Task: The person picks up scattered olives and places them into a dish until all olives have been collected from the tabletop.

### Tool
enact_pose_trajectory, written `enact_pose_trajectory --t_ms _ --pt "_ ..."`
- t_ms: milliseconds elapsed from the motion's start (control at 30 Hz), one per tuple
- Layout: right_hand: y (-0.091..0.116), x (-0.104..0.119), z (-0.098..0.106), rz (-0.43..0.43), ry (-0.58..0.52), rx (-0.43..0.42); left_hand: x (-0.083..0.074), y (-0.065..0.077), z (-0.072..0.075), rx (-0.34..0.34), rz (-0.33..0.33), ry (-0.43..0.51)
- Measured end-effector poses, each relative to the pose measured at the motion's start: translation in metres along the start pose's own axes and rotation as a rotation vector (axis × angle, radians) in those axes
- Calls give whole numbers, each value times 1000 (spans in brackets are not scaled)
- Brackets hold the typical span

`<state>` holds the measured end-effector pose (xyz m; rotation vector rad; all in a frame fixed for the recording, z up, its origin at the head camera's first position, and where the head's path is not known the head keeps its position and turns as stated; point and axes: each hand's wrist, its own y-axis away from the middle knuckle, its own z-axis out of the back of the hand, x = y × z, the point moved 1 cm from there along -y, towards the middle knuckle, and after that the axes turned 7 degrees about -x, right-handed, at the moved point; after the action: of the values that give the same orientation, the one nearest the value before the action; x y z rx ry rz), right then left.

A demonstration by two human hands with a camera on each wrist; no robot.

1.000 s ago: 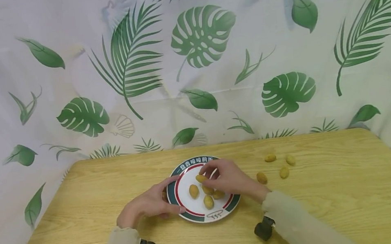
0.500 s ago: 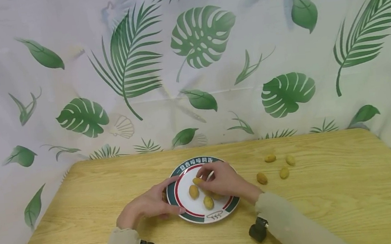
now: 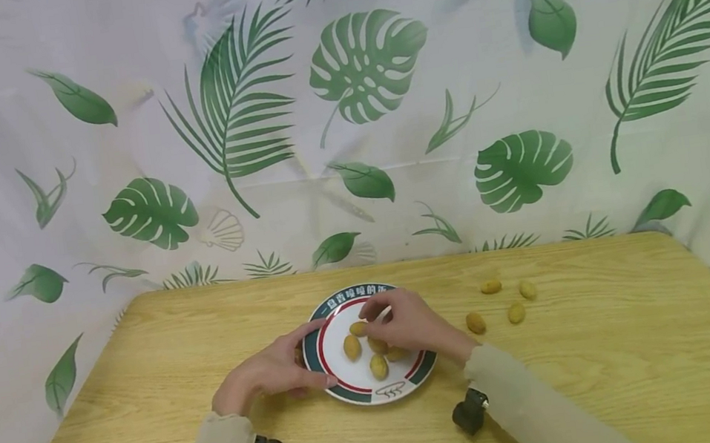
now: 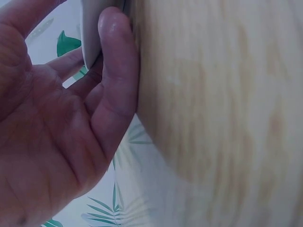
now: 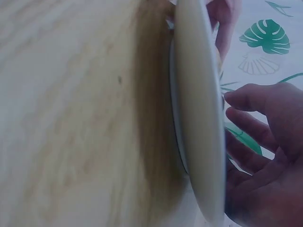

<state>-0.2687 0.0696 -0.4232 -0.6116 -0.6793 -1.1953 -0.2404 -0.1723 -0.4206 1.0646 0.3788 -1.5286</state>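
A white plate [image 3: 347, 381] with a dark green rim and a red ring lies on the table in the head view. My left hand [image 3: 270, 371] grips its left edge, thumb on the rim and other fingers curled at the edge. Several small yellow-brown oval fruits sit on the plate. One such fruit [image 3: 359, 329] lies by the fingertips of my right hand [image 3: 406, 321], which hovers over the plate's right half and partly hides other fruits. In the right wrist view, my right hand's fingers [image 5: 253, 130] are loosely bent beside the plate [image 5: 196, 109], holding nothing.
Several more oval fruits, including one fruit [image 3: 475, 323], lie on the wooden table [image 3: 613, 337] right of the plate. A leaf-patterned cloth [image 3: 418, 191] hangs behind the table. Black wrist cameras, including a right one [image 3: 471, 412], sit under the sleeves.
My right hand has moved slightly left with a pinched fruit, set it on the plate near the upper left fruit, and let go, drawing back a little. My left hand has stayed in place.
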Motion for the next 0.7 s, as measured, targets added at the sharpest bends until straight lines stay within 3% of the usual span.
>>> enact_pose_trajectory --t_ms 700 --pt "8 -5 34 105 40 -16 0 -1 -1 -6 22 2"
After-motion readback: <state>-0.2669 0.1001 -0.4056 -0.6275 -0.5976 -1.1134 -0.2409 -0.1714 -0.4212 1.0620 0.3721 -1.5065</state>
